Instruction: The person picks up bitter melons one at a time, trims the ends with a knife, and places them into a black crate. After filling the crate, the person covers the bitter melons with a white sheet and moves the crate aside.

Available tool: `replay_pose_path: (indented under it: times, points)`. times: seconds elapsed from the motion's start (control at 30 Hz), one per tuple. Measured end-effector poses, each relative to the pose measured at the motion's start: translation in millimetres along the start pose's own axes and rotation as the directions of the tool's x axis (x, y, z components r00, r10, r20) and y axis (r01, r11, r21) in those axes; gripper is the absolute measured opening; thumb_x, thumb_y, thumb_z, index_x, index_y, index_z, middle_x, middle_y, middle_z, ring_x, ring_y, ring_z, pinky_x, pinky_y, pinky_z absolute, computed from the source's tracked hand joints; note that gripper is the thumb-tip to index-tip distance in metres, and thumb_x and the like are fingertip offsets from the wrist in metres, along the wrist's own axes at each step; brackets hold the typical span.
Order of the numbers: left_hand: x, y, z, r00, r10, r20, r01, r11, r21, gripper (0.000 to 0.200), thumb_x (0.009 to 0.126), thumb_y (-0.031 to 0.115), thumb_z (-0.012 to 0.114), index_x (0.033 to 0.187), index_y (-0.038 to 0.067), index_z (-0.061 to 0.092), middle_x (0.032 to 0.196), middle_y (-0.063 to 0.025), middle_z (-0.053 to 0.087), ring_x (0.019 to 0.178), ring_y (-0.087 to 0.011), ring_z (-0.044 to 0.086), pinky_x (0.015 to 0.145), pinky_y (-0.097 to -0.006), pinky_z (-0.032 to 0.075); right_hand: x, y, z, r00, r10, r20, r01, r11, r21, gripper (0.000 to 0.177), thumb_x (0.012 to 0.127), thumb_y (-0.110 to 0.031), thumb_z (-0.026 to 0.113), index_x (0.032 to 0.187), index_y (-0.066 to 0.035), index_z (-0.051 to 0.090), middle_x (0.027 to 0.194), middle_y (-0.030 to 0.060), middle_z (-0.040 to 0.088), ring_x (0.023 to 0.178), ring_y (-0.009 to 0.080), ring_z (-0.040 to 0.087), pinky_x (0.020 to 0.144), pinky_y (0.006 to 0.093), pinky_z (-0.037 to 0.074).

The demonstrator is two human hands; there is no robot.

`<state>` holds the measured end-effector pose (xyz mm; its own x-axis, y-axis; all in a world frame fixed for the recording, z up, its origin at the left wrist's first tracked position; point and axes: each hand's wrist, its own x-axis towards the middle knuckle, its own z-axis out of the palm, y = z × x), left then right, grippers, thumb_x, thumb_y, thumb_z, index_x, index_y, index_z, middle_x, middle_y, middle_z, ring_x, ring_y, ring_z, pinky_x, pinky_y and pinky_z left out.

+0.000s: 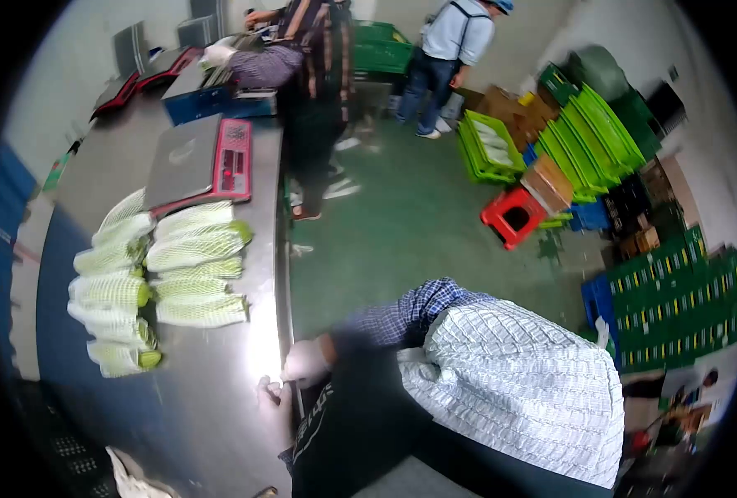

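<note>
Gloved in thin whitish material, my right hand (306,363) reaches to the metal table's edge from a checkered sleeve (397,322). Just below it in the view, my left hand (275,411) has its fingertips close to those of my right hand. Both hands look pinched; anything between the fingertips is too small and washed out by glare to make out. Farther left on the table (206,407) lie two rows of pale green vegetables in white foam netting, a left row (107,290) and a right row (198,300).
A scale (184,162) stands beyond the netted vegetables. Past it, a person in a striped garment (314,75) works near a blue box (194,104). Another person (447,62) stands by green crates (491,145). A red stool (513,217) and stacked crates (667,307) are on the right.
</note>
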<state>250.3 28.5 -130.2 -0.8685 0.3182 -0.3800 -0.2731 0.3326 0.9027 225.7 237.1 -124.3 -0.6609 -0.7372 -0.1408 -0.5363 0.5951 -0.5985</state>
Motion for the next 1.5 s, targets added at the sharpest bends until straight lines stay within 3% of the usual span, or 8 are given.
replay_pose_path:
  times: [0.27, 0.33, 0.77, 1.07, 1.13, 1.27, 1.33, 1.5]
  points:
    - [-48.7, -35.1, 25.1, 0.929, 0.238, -0.283, -0.149, 0.941, 0.303, 0.055, 0.088, 0.015, 0.069, 0.137, 0.0, 0.048, 0.1, -0.0124, 0.065, 0.091, -0.0201, 0.064, 0.082, -0.0314, 0.052, 20.0, -16.3, 18.1, 0.939, -0.275, 0.204, 0.25, 0.958, 0.14, 0.028, 0.092, -0.013, 0.058, 0.119, -0.007, 0.062, 0.103, 0.0137, 0.066, 0.092, 0.0255, 0.064, 0.081, 0.0351, 0.053]
    - [-74.8, -15.9, 28.4, 0.941, 0.028, -0.337, 0.033, 0.984, 0.172, 0.058, 0.086, 0.021, 0.071, 0.136, 0.0, 0.049, 0.109, -0.0182, 0.064, 0.095, -0.0261, 0.066, 0.086, -0.035, 0.052, 23.8, -24.0, 20.9, 0.9, -0.367, 0.233, 0.319, 0.922, 0.221, 0.033, 0.088, -0.016, 0.062, 0.119, -0.005, 0.061, 0.104, 0.0143, 0.066, 0.091, 0.0266, 0.065, 0.082, 0.0369, 0.054]
    - [-172.5, 3.5, 129.1, 0.222, -0.19, -0.956, 0.431, 0.899, -0.079, 0.06, 0.086, 0.029, 0.071, 0.134, 0.0, 0.05, 0.11, -0.0188, 0.066, 0.1, -0.0331, 0.064, 0.087, -0.0389, 0.052, 156.8, -79.1, 47.4, 0.678, -0.659, 0.326, 0.594, 0.752, 0.285, 0.04, 0.088, -0.023, 0.064, 0.125, -0.006, 0.061, 0.1, 0.0165, 0.07, 0.081, 0.0312, 0.068, 0.073, 0.0387, 0.055]
    - [-199.2, 70.9, 168.6, -0.051, -0.386, -0.921, 0.334, 0.863, -0.38, 0.054, 0.085, 0.022, 0.071, 0.132, 0.002, 0.053, 0.103, -0.0173, 0.068, 0.096, -0.0298, 0.067, 0.085, -0.0378, 0.054, 233.9, -199.9, 121.5, 0.723, -0.621, 0.302, 0.658, 0.752, -0.027, 0.08, 0.09, -0.048, 0.057, 0.147, 0.002, 0.033, 0.131, 0.0276, 0.055, 0.12, 0.0396, 0.056, 0.101, 0.0427, 0.045]
    - [-211.9, 66.0, 182.3, -0.255, -0.171, -0.952, 0.397, 0.879, -0.265, 0.044, 0.085, 0.018, 0.071, 0.125, 0.002, 0.06, 0.105, -0.0155, 0.069, 0.098, -0.0278, 0.068, 0.087, -0.0362, 0.054, 246.8, -213.7, 140.9, 0.711, -0.583, 0.394, 0.658, 0.749, -0.079, 0.093, 0.085, -0.055, 0.062, 0.149, 0.003, 0.027, 0.131, 0.0277, 0.054, 0.117, 0.0386, 0.058, 0.098, 0.0439, 0.047]
    - [-262.9, 67.8, 216.1, -0.607, -0.345, -0.716, 0.097, 0.862, -0.497, 0.04, 0.089, 0.015, 0.07, 0.126, 0.002, 0.06, 0.094, -0.0043, 0.066, 0.08, -0.0117, 0.062, 0.078, -0.0274, 0.052, 260.9, -218.8, 167.1, 0.782, -0.481, 0.397, 0.595, 0.767, -0.242, 0.087, 0.079, -0.042, 0.066, 0.147, 0.0, 0.032, 0.129, 0.0234, 0.057, 0.114, 0.0372, 0.061, 0.097, 0.0441, 0.048]
    - [-303.1, 30.6, 242.1, -0.618, -0.327, -0.715, 0.431, 0.619, -0.656, 0.04, 0.086, 0.014, 0.071, 0.124, 0.003, 0.061, 0.092, -0.0049, 0.067, 0.081, -0.0121, 0.062, 0.075, -0.026, 0.051, 272.0, -208.9, 172.6, 0.754, -0.487, 0.44, 0.622, 0.745, -0.241, 0.08, 0.08, -0.038, 0.065, 0.145, -0.002, 0.037, 0.128, 0.0217, 0.058, 0.115, 0.0371, 0.06, 0.098, 0.044, 0.048]
    - [-361.2, -79.3, 272.4, -0.412, -0.749, -0.519, 0.455, 0.325, -0.829, 0.059, 0.083, 0.038, 0.073, 0.13, 0.006, 0.056, 0.115, -0.0141, 0.064, 0.106, -0.0256, 0.061, 0.093, -0.0382, 0.049, 256.6, -169.3, 150.7, 0.743, -0.571, 0.35, 0.657, 0.721, -0.219, 0.058, 0.081, -0.035, 0.062, 0.132, -0.008, 0.054, 0.116, 0.0197, 0.06, 0.104, 0.037, 0.062, 0.091, 0.0456, 0.049]
